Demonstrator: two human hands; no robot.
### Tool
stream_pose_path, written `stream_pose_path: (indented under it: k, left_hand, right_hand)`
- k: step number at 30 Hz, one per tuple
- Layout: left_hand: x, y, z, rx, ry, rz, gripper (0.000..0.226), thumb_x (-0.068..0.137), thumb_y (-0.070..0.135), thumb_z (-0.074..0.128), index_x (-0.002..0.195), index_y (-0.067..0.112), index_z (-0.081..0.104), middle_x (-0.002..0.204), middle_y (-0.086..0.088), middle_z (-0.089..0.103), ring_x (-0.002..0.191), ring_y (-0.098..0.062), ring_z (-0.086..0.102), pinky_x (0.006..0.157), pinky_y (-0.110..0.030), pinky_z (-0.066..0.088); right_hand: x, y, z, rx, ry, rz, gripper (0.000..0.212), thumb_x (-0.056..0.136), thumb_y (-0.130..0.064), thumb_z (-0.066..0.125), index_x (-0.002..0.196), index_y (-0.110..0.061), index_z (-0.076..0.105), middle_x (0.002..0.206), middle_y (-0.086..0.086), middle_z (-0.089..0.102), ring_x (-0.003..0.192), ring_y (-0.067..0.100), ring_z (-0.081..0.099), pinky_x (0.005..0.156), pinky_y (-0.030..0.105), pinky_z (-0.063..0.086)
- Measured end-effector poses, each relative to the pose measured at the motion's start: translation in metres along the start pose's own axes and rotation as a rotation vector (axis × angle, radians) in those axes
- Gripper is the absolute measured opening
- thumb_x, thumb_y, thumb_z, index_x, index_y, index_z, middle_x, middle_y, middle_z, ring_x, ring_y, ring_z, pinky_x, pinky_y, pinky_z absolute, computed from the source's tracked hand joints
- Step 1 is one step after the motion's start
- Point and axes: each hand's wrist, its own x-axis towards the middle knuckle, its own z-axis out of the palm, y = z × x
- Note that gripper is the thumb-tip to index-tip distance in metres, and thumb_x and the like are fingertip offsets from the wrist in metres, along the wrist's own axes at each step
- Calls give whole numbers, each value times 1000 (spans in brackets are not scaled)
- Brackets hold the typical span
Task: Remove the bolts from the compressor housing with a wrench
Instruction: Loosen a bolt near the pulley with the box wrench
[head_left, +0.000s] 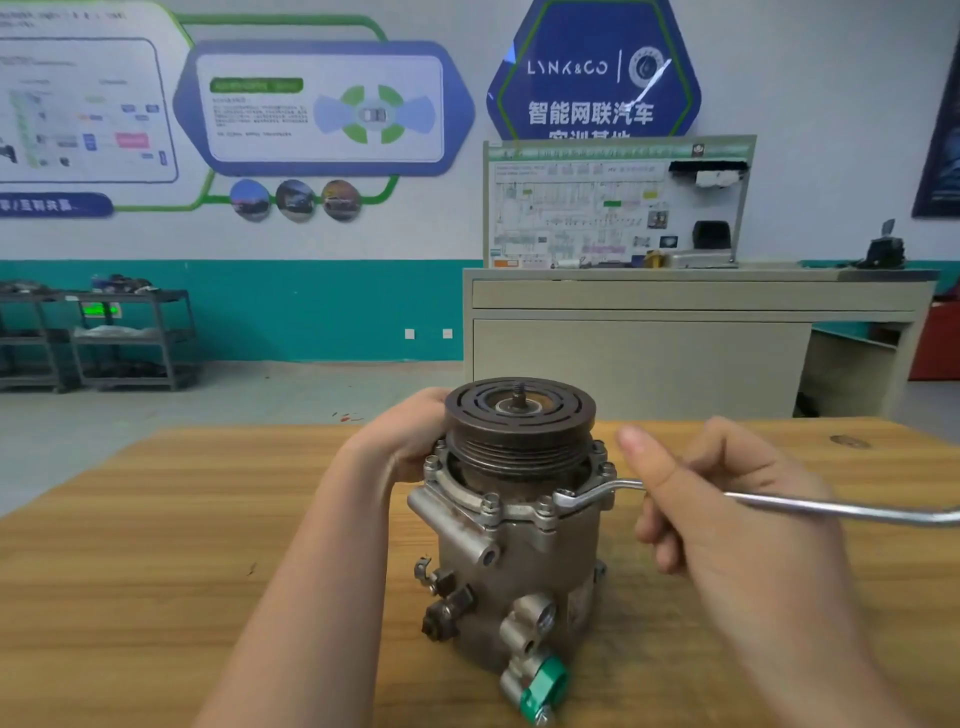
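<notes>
Compressor: grey cast-metal compressor housing (519, 566) stands upright at centre frame on the wooden table (156, 519), dark grooved pulley (519, 421) on top.
Bolts: silver flange bolts (491, 503) ring the housing's upper rim.
Wrench: long silver ring wrench (779, 503), its ring end seated over a bolt at the rim's front right, handle running to the right edge.
Right hand (727, 519): fingers curled round the wrench shaft.
Left hand (410, 441): grips the housing's upper left side below the pulley.
Background: beige cabinet (649, 338) behind the table.
</notes>
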Motion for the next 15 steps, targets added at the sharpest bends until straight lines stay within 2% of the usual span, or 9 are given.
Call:
stream_pose_path:
  k: [4, 6, 8, 11, 13, 15]
  left_hand:
    - [-1, 0, 1, 127, 38, 36, 24, 98, 10, 48, 84, 19, 65, 67, 9, 71, 58, 4, 65, 52, -9, 47]
    - [0, 0, 1, 165, 55, 57, 25, 98, 11, 49, 83, 23, 65, 71, 12, 69, 59, 8, 64, 53, -6, 46]
    - [0, -1, 1, 130, 44, 52, 24, 98, 9, 48, 85, 19, 65, 69, 10, 71, 60, 5, 65, 53, -8, 47]
    - [-1, -4, 1, -33, 19, -9, 22, 97, 3, 47, 85, 7, 66, 65, -1, 72, 57, -9, 68, 49, -17, 51]
    - [-1, -5, 2, -147, -12, -35, 21, 96, 2, 48, 87, 2, 66, 69, -9, 72, 59, -16, 69, 50, -21, 52]
    - [-2, -7, 2, -213, -35, -44, 18, 96, 3, 49, 91, 0, 67, 77, -14, 72, 65, -20, 70, 54, -24, 54]
  right_hand:
    - [-14, 3, 10, -58, 22, -31, 39, 71, -41, 68, 60, -9, 49, 46, 8, 59, 34, 10, 48, 37, 16, 39]
    - [-17, 6, 18, -115, 42, -92, 42, 76, -41, 69, 60, -9, 47, 45, 8, 56, 35, 6, 44, 38, 17, 38]
    - [-21, 10, 25, -283, 108, -240, 49, 82, -42, 70, 56, -11, 41, 47, 4, 48, 40, 5, 39, 42, 11, 32]
    - [-33, 19, 27, -550, 113, -538, 46, 85, -30, 67, 54, -16, 35, 48, 0, 37, 44, 8, 40, 45, 13, 36]
    - [-43, 29, 24, -423, 82, -581, 46, 86, -21, 70, 53, -18, 38, 46, -6, 38, 40, 0, 41, 40, 8, 32]
    - [-37, 32, 16, -134, 137, -360, 44, 80, -33, 73, 52, -16, 42, 43, -6, 42, 36, -5, 38, 38, 5, 30]
